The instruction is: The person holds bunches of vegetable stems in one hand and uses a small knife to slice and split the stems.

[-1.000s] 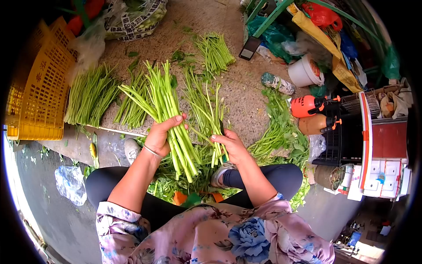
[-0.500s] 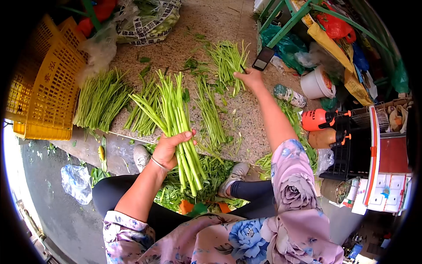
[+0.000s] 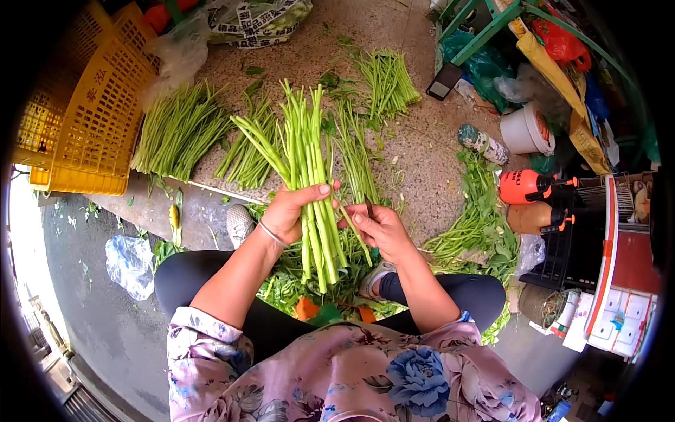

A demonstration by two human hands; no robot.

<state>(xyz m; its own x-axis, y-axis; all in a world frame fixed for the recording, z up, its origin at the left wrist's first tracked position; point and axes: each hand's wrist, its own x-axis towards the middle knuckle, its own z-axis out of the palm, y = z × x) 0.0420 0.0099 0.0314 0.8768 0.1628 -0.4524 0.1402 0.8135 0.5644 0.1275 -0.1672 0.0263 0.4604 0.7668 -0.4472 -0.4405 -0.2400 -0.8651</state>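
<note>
My left hand (image 3: 295,211) is closed around an upright bunch of green vegetable stalks (image 3: 309,155), thumb across the front. Close to its right side, my right hand (image 3: 383,232) pinches a thin, dark, blade-like object (image 3: 369,209); its exact kind is unclear. One loose stalk (image 3: 357,235) slants down from the bunch past the right fingertips. Beyond the hands, more stalks lie on the stone slab in separate piles: a large left pile (image 3: 179,133), a thinner pile (image 3: 249,144), a middle pile (image 3: 357,155) and a far right pile (image 3: 388,84).
Leafy greens (image 3: 478,225) lie at the slab's right, with more trimmings between my feet. Yellow crates (image 3: 98,105) stand left. A phone (image 3: 444,81), bottle (image 3: 484,143), white bucket (image 3: 524,130) and red sprayer (image 3: 524,185) are on the right. A green metal frame (image 3: 485,35) rises behind.
My right hand has come back from the far right pile to beside the bunch in my left hand. The view has shifted slightly; my left hand keeps its hold.
</note>
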